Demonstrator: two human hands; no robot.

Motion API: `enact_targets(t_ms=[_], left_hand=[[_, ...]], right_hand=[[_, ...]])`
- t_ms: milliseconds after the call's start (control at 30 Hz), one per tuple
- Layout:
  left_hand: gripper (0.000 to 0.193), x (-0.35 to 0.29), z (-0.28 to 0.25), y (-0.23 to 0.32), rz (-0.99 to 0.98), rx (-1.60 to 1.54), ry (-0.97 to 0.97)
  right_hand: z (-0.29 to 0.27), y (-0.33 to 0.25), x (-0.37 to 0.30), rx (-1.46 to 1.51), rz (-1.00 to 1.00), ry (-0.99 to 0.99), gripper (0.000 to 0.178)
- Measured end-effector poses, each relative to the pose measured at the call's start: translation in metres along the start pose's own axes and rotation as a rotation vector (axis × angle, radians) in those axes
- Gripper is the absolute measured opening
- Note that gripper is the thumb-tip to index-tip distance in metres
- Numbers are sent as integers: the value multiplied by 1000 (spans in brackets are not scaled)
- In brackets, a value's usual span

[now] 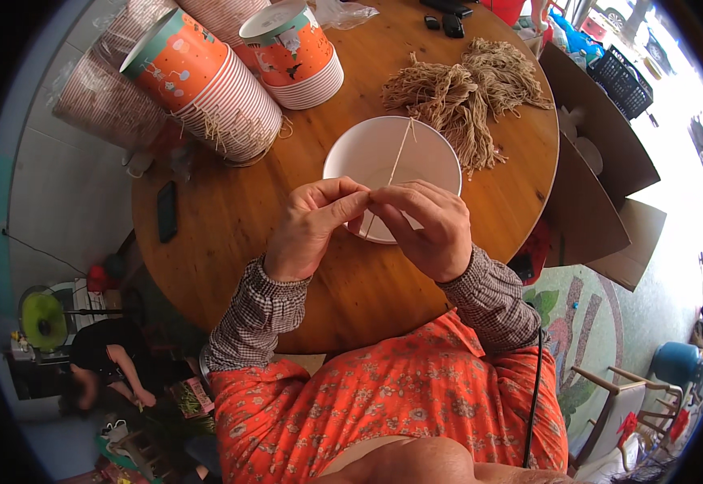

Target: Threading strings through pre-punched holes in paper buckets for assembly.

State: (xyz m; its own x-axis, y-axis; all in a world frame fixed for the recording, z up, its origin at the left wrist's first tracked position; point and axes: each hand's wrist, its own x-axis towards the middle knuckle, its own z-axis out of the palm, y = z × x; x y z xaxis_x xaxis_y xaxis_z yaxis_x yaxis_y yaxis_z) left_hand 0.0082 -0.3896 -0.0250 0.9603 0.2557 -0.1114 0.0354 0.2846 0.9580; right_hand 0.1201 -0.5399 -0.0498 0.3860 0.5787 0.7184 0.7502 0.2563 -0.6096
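Your left hand (307, 230) and right hand (436, 226) meet, both pinching a string (400, 153) over the near side of the white bucket (351, 157) on the table (226, 266). A yarn bundle (456, 105) lies to its far right.

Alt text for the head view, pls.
A person's left hand and right hand pinch a cord above a white tub. Beyond it on a round wooden table, orange tub stacks stand left and beige strings lie right; a dark phone lies near the table's left edge.
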Motion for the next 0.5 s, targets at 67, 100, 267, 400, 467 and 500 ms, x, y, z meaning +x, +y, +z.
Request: enact_targets(t_ms=[67, 100, 267, 400, 467, 500], left_hand=[[18, 2, 1, -1, 28, 33, -10], [17, 2, 2, -1, 55, 67, -21], [12, -2, 19, -7, 124, 331, 106], [9, 4, 13, -19, 775, 1060, 245], [9, 1, 17, -18, 787, 1085, 237], [11, 0, 19, -18, 800, 1114, 235]], right_hand=[[-1, 2, 0, -44, -15, -10, 11], [0, 3, 0, -19, 20, 29, 10], [0, 5, -2, 45, 171, 84, 7], [-2, 8, -2, 35, 196, 72, 9], [-3, 12, -2, 21, 177, 46, 8], [-3, 12, -2, 21, 178, 45, 8]])
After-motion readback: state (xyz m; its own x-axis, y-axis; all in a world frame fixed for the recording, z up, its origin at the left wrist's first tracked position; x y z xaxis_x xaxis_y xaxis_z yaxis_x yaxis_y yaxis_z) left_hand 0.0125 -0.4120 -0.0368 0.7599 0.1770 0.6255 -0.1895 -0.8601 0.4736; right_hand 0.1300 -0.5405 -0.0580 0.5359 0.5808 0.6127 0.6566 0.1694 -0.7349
